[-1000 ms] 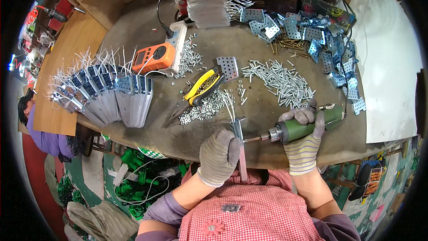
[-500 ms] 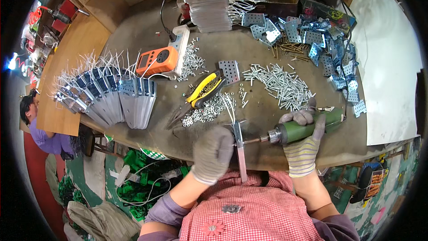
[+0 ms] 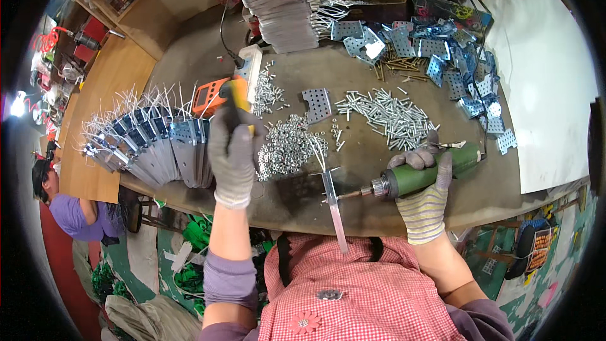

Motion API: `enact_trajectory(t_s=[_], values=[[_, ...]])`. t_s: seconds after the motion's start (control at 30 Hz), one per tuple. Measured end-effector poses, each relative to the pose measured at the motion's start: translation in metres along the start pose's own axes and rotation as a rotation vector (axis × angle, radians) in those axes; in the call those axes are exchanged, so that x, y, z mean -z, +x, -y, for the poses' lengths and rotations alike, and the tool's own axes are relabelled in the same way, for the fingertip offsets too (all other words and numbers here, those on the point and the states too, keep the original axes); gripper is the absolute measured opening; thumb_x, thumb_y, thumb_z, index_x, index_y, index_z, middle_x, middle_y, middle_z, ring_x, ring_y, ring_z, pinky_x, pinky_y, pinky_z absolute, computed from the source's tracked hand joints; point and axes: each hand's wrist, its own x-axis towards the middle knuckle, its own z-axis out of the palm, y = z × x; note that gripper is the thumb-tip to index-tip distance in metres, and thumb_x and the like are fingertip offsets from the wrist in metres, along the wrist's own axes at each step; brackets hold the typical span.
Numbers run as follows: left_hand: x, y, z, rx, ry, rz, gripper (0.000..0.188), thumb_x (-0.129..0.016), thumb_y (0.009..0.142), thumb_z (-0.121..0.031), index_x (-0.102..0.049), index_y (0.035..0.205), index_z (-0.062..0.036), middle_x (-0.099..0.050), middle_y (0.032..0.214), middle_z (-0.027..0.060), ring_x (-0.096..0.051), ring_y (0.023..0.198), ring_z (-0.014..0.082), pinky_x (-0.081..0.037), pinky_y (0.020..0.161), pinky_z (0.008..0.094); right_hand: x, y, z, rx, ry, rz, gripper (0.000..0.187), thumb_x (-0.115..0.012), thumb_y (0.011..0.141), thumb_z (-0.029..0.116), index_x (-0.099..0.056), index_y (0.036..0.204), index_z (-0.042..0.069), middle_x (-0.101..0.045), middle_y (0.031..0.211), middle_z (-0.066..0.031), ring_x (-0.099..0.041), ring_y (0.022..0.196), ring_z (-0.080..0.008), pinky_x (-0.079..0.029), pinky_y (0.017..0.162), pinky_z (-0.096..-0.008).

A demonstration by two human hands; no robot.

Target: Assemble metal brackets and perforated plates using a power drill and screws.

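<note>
My left hand (image 3: 231, 155), in a striped grey glove, is closed around yellow-and-black-handled pliers (image 3: 240, 96), slightly blurred and held over the table's left part; their jaws are hidden. My gloved right hand (image 3: 424, 199) grips a green electric screwdriver (image 3: 435, 173) that lies level. Its bit points left at a flat metal heating plate (image 3: 334, 208) with white wires, which juts over the table edge by my apron. The bit's tip is at a screw through the plate's upper bracket. A heap of small nuts (image 3: 287, 148) lies beside my left hand.
Loose screws (image 3: 394, 117) are piled beyond the screwdriver, near a perforated bracket (image 3: 317, 105). Wired plates (image 3: 183, 145) fan out at left, with more plates (image 3: 284, 16) stacked behind. An orange meter (image 3: 208, 97) touches a power strip (image 3: 250, 69). Blue-silver brackets (image 3: 454, 57) crowd the right back.
My left hand has left the plate, moved left and picked the pliers up off the nuts. My right hand keeps the screwdriver at the plate.
</note>
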Motion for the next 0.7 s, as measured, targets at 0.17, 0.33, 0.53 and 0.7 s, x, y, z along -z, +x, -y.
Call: enact_trajectory(t_s=[0.17, 0.33, 0.53, 0.7], values=[[-0.034, -0.036, -0.059, -0.053, 0.093, 0.176, 0.051, -0.050, 0.082, 0.002, -0.051, 0.132, -0.0029, -0.054, 0.110, 0.0115, -0.056, 0.072, 0.0107, -0.048, 0.058, 0.0213, 0.001, 0.000, 0.005, -0.001, 0.008, -0.026, 0.037, -0.066, 0.089, 0.031, -0.052, 0.121, 0.018, -0.035, 0.078, 0.0059, -0.040, 0.075, -0.0110, -0.037, 0.094, -0.0387], [-0.051, -0.049, -0.073, -0.138, 0.185, 0.306, 0.071, -0.052, 0.078, -0.001, -0.032, 0.147, -0.0048, -0.039, 0.132, 0.0174, -0.057, 0.102, 0.0218, -0.053, 0.082, 0.0310, 0.001, -0.001, 0.001, -0.013, 0.023, 0.016, 0.045, -0.065, 0.090, 0.030, -0.048, 0.128, 0.015, -0.041, 0.079, 0.0059, -0.046, 0.077, -0.0110, -0.041, 0.092, -0.0397], [-0.059, -0.048, -0.075, -0.301, 0.157, 0.345, 0.076, -0.055, 0.074, 0.004, -0.033, 0.146, -0.0066, -0.046, 0.109, 0.0140, -0.058, 0.087, 0.0190, -0.053, 0.072, 0.0288, -0.002, -0.001, 0.003, 0.000, -0.021, -0.006, 0.039, -0.065, 0.090, 0.032, -0.050, 0.122, 0.016, -0.035, 0.080, 0.0046, -0.040, 0.077, -0.0118, -0.039, 0.094, -0.0382], [-0.067, -0.053, -0.067, -0.250, -0.012, 0.228, 0.036, -0.062, 0.071, 0.013, -0.064, 0.103, -0.0031, -0.053, 0.077, 0.0014, -0.052, 0.060, 0.0102, -0.040, 0.051, 0.0212, -0.003, 0.000, 0.002, -0.010, -0.009, -0.012, 0.034, -0.065, 0.089, 0.031, -0.051, 0.117, 0.017, -0.035, 0.080, 0.0046, -0.040, 0.076, -0.0119, -0.038, 0.093, -0.0378]])
